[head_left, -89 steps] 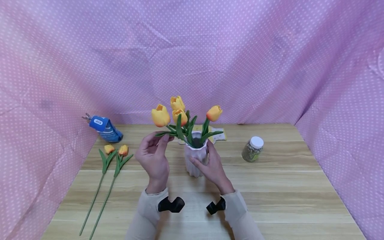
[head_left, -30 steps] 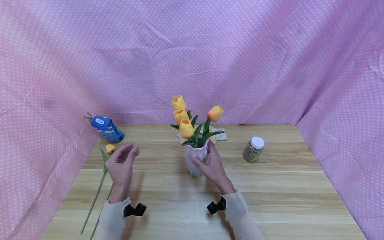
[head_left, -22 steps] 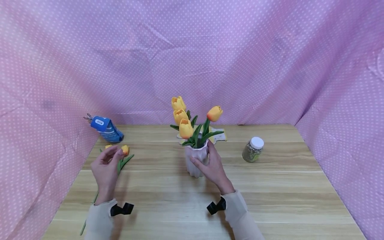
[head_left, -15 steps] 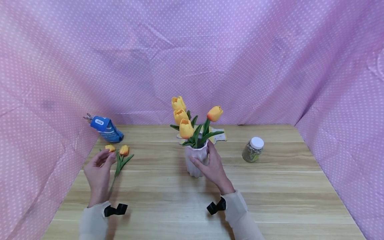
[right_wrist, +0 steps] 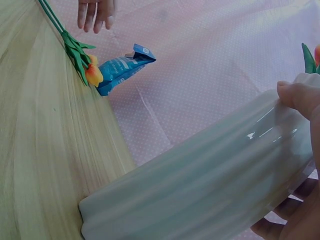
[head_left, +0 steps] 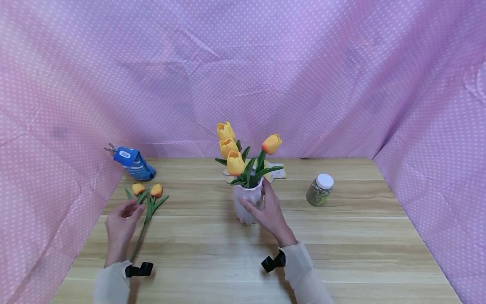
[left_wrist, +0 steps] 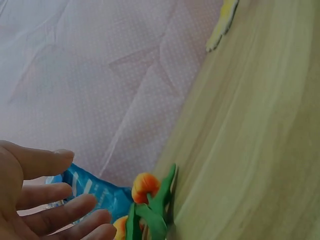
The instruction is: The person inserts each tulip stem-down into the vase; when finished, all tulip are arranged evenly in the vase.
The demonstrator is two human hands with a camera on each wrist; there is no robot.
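My right hand (head_left: 268,209) grips the white fluted vase (head_left: 244,204) near its rim, thumb on the front and fingers round the far side. Several yellow-orange tulips (head_left: 235,163) with green leaves stand in the vase. At the left, my left hand (head_left: 122,226) hovers over two tulips (head_left: 156,191) lying on the table. In the left wrist view, the fingers (left_wrist: 67,215) are spread from the thumb with nothing between them. That hand and forearm hide part of the left tulip's stem.
A blue bag (head_left: 134,164) stands at the back left. To the right of the vase is a white-lidded jar (head_left: 319,191) of dark grains. Behind the vase lies a yellow and white cloth-like item (head_left: 279,171). Pink dotted fabric (head_left: 243,76) surrounds the wooden table (head_left: 360,253).
My left hand has let go of a tulip's leaf at the vase and moved left, down over the lying tulips. That tulip now sits closer in among the others. My right hand stays put.
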